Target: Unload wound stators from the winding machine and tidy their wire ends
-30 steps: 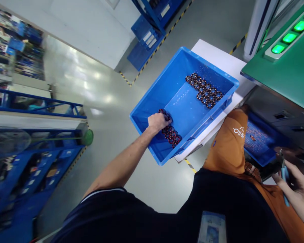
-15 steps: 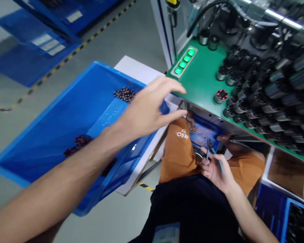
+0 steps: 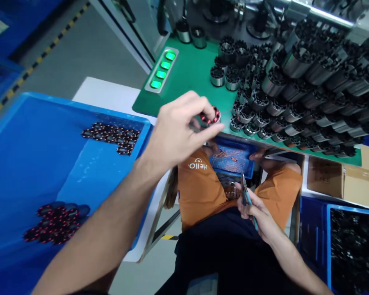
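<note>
A motor core with red-tipped windings (image 3: 214,116) is between the thumb and bent fingers of my left hand (image 3: 181,125), by the front edge of the green work surface (image 3: 187,69); the fingers partly cover it. My right hand (image 3: 253,209), over my lap, is closed around blue-handled pliers (image 3: 247,196), whose jaws point up. Many dark-topped metal cores (image 3: 275,84) stand packed and stacked on the green surface. To the left, a large blue bin (image 3: 76,102) holds a group of copper-wound cores (image 3: 110,134) and a group of red-wound ones (image 3: 57,221).
Green-lit buttons (image 3: 161,73) sit at the surface's left. Under its front edge is a blue tray (image 3: 233,159) with copper-coloured bits. Cardboard boxes (image 3: 359,180) and a blue crate of dark parts (image 3: 329,246) are at the right. Machine parts line the back.
The view has shifted right. My left hand has come over the green surface and closed on the red-wound core, which has shifted slightly towards the front edge. My right hand still holds the pliers.
</note>
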The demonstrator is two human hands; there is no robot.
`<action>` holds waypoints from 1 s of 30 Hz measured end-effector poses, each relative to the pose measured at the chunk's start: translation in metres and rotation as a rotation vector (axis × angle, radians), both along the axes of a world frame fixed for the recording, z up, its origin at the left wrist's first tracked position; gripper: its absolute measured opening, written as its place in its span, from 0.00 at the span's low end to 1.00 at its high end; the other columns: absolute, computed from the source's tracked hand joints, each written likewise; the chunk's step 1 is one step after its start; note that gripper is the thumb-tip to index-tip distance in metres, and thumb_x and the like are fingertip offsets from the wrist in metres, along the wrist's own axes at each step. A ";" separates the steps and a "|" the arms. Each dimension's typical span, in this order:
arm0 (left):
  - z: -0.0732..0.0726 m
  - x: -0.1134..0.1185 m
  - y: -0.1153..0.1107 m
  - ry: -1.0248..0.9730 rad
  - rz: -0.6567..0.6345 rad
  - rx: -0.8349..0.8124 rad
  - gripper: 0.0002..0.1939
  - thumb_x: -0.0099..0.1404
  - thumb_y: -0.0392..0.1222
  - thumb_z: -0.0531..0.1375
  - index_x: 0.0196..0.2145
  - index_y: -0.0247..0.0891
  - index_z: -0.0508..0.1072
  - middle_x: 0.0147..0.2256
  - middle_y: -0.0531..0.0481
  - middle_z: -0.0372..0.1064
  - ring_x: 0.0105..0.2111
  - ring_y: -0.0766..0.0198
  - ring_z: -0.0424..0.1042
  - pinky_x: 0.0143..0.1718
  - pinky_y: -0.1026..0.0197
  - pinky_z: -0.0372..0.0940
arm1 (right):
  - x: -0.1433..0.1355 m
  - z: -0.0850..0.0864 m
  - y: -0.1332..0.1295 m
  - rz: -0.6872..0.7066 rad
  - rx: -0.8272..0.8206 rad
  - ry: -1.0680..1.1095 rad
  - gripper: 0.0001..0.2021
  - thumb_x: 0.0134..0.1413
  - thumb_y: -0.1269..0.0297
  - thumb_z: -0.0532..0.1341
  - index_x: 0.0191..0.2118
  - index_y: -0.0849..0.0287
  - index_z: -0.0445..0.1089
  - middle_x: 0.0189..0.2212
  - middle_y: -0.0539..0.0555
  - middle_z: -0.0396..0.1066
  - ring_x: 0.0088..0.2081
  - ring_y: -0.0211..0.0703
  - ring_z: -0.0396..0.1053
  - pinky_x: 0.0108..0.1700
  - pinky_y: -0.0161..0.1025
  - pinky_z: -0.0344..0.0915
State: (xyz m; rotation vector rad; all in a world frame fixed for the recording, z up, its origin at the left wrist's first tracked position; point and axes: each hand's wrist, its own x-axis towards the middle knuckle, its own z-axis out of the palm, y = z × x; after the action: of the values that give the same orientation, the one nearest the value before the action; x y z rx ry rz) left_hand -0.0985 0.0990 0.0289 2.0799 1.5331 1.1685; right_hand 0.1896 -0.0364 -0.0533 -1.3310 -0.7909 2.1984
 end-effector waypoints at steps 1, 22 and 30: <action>0.007 0.006 -0.017 0.016 0.012 0.017 0.07 0.66 0.46 0.68 0.36 0.42 0.76 0.40 0.50 0.75 0.37 0.62 0.74 0.39 0.58 0.71 | 0.001 0.005 0.001 0.059 0.136 -0.062 0.35 0.54 0.72 0.59 0.68 0.45 0.66 0.36 0.48 0.66 0.33 0.34 0.59 0.36 0.34 0.56; -0.003 0.052 -0.108 -0.123 0.044 -0.036 0.09 0.61 0.45 0.74 0.36 0.50 0.79 0.45 0.54 0.78 0.39 0.61 0.78 0.36 0.56 0.72 | -0.007 0.059 0.025 0.220 0.897 -0.365 0.37 0.55 0.76 0.57 0.69 0.41 0.64 0.43 0.52 0.70 0.44 0.44 0.67 0.51 0.46 0.68; -0.001 0.055 -0.109 -0.115 0.023 0.004 0.08 0.63 0.43 0.72 0.36 0.50 0.77 0.44 0.54 0.78 0.41 0.61 0.78 0.38 0.57 0.73 | -0.003 0.059 0.019 0.191 0.935 -0.438 0.36 0.56 0.77 0.58 0.68 0.40 0.66 0.43 0.53 0.73 0.38 0.42 0.67 0.39 0.42 0.68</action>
State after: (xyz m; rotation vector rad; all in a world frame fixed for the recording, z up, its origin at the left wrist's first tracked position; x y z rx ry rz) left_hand -0.0433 -0.0103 0.0278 1.9652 1.5066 1.2770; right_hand 0.1862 -0.0172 0.0054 -1.2291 -1.8648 1.2921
